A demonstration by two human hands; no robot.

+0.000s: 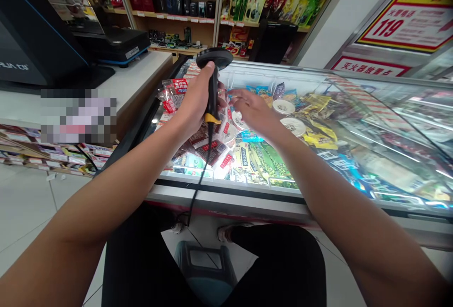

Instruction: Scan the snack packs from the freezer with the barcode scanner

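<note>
My left hand (196, 94) is closed around the handle of a black and yellow barcode scanner (213, 89), held upright above an open chest freezer (226, 194). The scanner's wide dark head is at the top, and its cable (200, 179) hangs from the bottom of the handle toward the floor. Just right of the scanner, my right hand (253, 108) has loosely bent fingers apart, with nothing plainly held in them. Under both hands lie red and brown food packets (208, 149), green bags (272, 160) and round white-lidded tubs (293, 126).
A counter (141, 78) at left carries a dark checkout screen (35, 38) and a scale (116, 45). Sliding glass (389, 127) covers the freezer's right part. Stocked shelves (177, 14) stand behind. A blue-grey stool (207, 274) is between my legs.
</note>
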